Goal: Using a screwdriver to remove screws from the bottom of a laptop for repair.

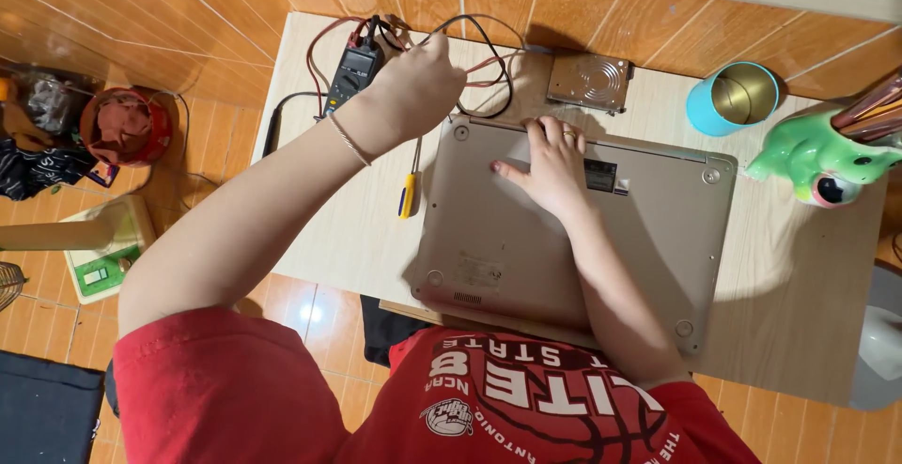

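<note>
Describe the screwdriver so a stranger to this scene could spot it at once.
Start at the upturned grey laptop in the middle of the pale wooden table. Just off its left edge, under the left hand, lies the screwdriver. Its yellow and blue handle sets it apart from the black multimeter and cables beyond.

The scene is lit brightly and warmly from above. Soft shadows are cast onto the wooden table [780,267] just right of the upturned laptop [526,229], and under the right forearm across the laptop's base. A patch of glare is seen on the floor tiles [310,312] below the laptop's left corner. Focus is held sharp across the centre; straight edges are bowed slightly toward the frame borders.
</note>
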